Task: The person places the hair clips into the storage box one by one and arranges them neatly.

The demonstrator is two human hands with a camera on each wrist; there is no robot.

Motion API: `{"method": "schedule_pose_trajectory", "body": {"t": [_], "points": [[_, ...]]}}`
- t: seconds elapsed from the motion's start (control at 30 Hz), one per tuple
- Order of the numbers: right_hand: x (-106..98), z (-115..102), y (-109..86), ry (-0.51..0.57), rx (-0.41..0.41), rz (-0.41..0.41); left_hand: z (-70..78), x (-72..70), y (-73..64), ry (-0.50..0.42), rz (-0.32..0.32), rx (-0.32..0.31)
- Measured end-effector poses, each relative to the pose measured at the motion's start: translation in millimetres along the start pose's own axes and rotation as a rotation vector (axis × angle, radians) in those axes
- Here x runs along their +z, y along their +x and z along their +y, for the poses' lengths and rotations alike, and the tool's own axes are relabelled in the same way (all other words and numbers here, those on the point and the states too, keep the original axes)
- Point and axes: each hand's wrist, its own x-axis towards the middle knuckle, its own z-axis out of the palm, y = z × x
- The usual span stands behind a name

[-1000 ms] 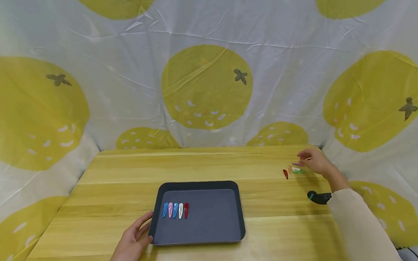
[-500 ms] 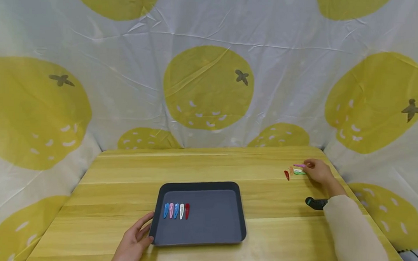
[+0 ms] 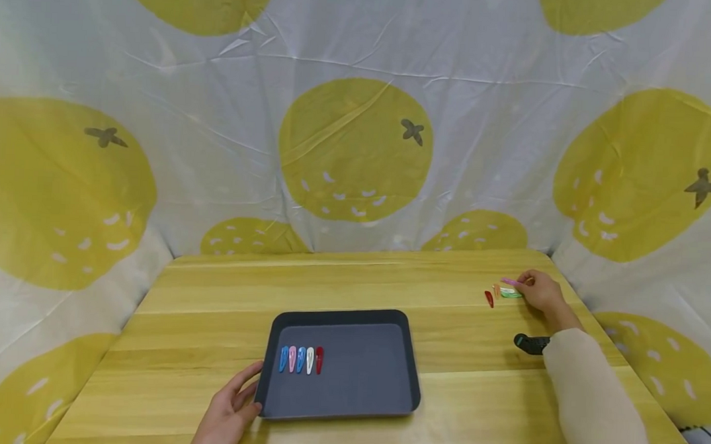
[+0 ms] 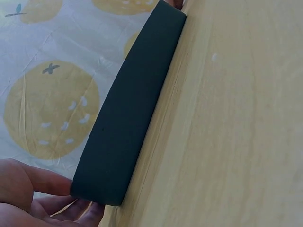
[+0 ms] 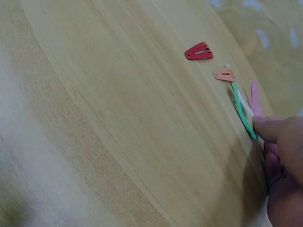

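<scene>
My left hand (image 3: 225, 408) holds the dark grey tray (image 3: 371, 418) at its left side, thumb at the near corner and fingers along the side wall; the left wrist view shows this grip at the tray's end. Inside the tray, several snap hair clips (image 3: 301, 360) stand in a row at the left: blue, pink, white and red. At the far right, my right hand (image 3: 543, 293) pinches the end of a purple hair clip (image 5: 255, 97) between thumb and finger. Close by lie a green clip (image 5: 240, 111), a white clip (image 5: 245, 101), an orange clip (image 5: 224, 74) and a red clip (image 5: 199, 51).
A black object (image 3: 531, 343) with a green mark lies on the wooden table (image 3: 460, 412), partly covered by the right sleeve (image 3: 586, 391). A pale cloth (image 3: 241, 111) printed with yellow fruit hangs behind and beside the table.
My right hand has come down and nearer onto the clips, and the purple clip now tilts at its fingertips. The right sleeve has shifted left. The left hand stays at the tray.
</scene>
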Motion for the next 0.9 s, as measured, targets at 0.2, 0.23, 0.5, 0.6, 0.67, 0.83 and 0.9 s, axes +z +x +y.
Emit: {"method": "schedule_pose_trajectory", "body": {"t": [0.2,0.23,0.5,0.6,0.67,0.83,0.9], "points": [[1,0,-1.9,0.064,0.043,0.001,-0.7,-1.0,-0.6,-0.005,0.002,-0.001],[1,1,-2.1,0.075,0.048,-0.002,-0.8,-1.1,-0.8,-0.007,0.001,-0.001],[-1,6,-5.7,0.104,0.017,0.018,1.7,-0.8,-1.3,-0.025,-0.002,-0.004],[-2,5,-5.2,0.077,-0.016,0.021,2.8,-1.0,-2.3,-0.035,-0.003,-0.005],[-4,4,-5.1,0.062,-0.039,0.009,3.1,-0.7,-2.9,-0.047,-0.005,-0.007],[-10,-2,-4.2,0.064,-0.078,-0.032,3.0,-0.4,-4.3,-0.057,-0.004,-0.015],[-12,-6,-3.9,0.067,-0.094,-0.045,3.1,-1.2,-4.9,-0.053,-0.002,-0.017]]}}
